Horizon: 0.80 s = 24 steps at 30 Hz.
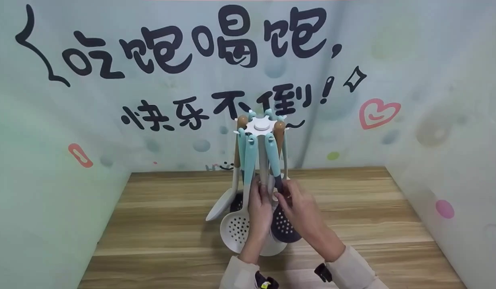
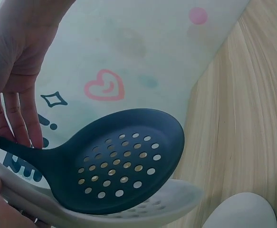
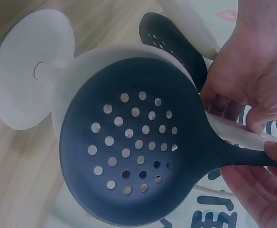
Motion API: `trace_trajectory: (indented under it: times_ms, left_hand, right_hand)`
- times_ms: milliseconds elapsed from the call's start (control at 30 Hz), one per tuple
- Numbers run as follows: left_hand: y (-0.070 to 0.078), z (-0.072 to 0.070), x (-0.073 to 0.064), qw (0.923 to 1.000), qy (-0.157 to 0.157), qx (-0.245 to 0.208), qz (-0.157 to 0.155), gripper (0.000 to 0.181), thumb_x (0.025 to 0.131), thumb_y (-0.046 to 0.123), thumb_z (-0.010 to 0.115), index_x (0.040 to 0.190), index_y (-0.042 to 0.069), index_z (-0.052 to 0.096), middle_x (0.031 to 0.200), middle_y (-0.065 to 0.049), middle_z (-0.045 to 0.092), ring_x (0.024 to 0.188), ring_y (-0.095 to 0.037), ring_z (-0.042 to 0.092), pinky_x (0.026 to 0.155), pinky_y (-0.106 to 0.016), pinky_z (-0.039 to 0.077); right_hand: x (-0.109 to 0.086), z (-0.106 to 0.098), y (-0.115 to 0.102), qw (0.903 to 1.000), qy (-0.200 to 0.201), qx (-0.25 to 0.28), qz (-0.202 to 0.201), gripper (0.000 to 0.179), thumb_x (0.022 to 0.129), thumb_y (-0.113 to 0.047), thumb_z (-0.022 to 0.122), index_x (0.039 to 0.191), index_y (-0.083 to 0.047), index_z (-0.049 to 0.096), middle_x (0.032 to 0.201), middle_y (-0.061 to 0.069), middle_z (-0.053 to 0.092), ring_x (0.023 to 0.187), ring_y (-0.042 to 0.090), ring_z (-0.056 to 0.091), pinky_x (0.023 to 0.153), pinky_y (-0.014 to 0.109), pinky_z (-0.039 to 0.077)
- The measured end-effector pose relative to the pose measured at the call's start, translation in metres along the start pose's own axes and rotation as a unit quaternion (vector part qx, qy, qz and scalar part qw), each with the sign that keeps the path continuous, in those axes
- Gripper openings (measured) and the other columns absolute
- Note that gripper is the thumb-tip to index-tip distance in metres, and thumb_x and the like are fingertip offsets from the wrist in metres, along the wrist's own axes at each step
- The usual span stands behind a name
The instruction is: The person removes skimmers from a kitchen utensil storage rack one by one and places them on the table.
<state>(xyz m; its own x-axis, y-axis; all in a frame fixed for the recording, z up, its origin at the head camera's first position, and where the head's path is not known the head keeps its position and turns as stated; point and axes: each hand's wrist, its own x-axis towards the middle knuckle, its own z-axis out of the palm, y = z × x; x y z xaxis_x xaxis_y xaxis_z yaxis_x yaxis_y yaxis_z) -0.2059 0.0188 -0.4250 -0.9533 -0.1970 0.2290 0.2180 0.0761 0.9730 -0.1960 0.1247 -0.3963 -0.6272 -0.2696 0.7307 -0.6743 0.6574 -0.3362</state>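
Note:
A white rotating utensil stand [image 1: 262, 127] stands upright on the table, with utensils with light-blue or brown handles hanging around its top. My left hand [image 1: 259, 212] grips the stand's pale pole [image 1: 263, 160] partway down. On the right side, my right hand [image 1: 308, 214] pinches the neck of a dark skimmer [image 1: 287, 228], whose light-blue handle hangs from the top. In the right wrist view the skimmer's round perforated bowl [image 3: 128, 199] fills the middle, with the thumb and fingers on its neck. A white skimmer [image 1: 233, 232] hangs just left of my left hand.
A white utensil with a brown handle [image 1: 222, 205] hangs at the left. Behind it is another dark perforated utensil [image 3: 169, 42]. The stand's round white base [image 3: 14, 95] sits on the wood-grain table [image 1: 159, 241]. A printed cloth wall [image 1: 183, 152] rises behind.

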Motion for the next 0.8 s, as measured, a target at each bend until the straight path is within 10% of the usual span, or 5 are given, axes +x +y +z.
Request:
trace_trajectory:
  times_ms: [800]
  left_hand:
    - [-0.001, -0.002, 0.001, 0.9999, -0.013, -0.010, 0.004, 0.030, 0.102, 0.019, 0.031, 0.131, 0.019, 0.040, 0.132, -0.004, 0.047, 0.130, -0.025, 0.041, 0.106, -0.050, 0.032]
  right_hand:
    - [-0.003, -0.014, -0.009, 0.9999, 0.006, 0.004, -0.007, 0.017, 0.084, -0.004, 0.066, 0.096, 0.000, 0.054, 0.081, 0.010, 0.060, 0.068, 0.014, 0.064, 0.058, 0.020, 0.053]
